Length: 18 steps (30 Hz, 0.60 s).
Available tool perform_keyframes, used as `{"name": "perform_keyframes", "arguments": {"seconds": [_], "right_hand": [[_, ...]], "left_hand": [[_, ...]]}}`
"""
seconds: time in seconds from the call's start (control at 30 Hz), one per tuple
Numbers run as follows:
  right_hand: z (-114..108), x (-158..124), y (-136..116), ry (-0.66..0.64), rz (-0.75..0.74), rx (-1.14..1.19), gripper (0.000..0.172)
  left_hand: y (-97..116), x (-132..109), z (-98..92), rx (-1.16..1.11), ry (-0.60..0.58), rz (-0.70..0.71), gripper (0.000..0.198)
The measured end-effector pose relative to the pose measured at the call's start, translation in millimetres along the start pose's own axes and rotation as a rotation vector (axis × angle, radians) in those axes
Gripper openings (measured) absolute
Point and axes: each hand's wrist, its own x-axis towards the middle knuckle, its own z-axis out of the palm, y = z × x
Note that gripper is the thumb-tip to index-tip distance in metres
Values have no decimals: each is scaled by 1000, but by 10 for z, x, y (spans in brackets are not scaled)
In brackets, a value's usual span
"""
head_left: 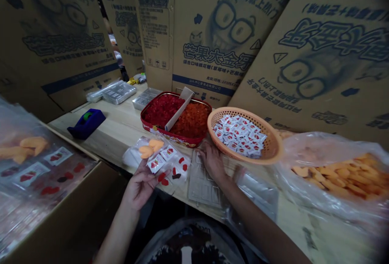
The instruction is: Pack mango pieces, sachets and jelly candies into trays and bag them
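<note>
At the far left, similar packs [63, 167] are piled in a carton [88, 187], and a blue tape dispenser [86, 125] is set on the wooden surface [121, 114] beyond it. Next, a filled transparent pack [130, 157] is held at its near side by the left grip [141, 186], which is closed on it between thumb and fingers. Orange pieces [151, 149], two printed sachets [156, 163] and small red and dark pieces [176, 171] are carried in it. The pack is judged to be light, thin-walled, easily flexed and rather slippery; it is best taken by the rim and held level. It is placed just beyond the left palm, nearer the body than a red tin [158, 131]. Farther right, a moulded transparent tray [200, 187] is touched at its far end by the right grip [212, 160]; the fingers are bent, but whether it is pinched cannot be told. The tray is likely light and brittle, best lifted by its edges, and is placed beneath the right grip. Beyond that grip, more sachets are held in a perforated basket [275, 144]; a plastic bag [282, 174] is seen at the right.
</note>
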Motion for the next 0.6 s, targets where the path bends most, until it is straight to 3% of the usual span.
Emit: {"name": "perform_keyframes", "arguments": {"seconds": [0.17, 0.3, 0.4, 0.5, 0.6], "right_hand": [[-90, -5, -29, 66, -19, 13, 40], [-210, -43, -13, 90, -160, 249, 32], [-376, -56, -40, 117, -147, 420, 27], [-660, 1, -213, 80, -115, 586, 26], [-966, 142, -559, 2, -214, 590, 26]], "left_hand": [[39, -6, -60, 6, -16, -21, 74], [37, 15, -137, 34, -51, -42, 78], [16, 30, -195, 32, -75, -74, 78], [-19, 48, -239, 7, -117, -110, 75], [-68, 73, -239, -22, -153, -147, 68]]}}
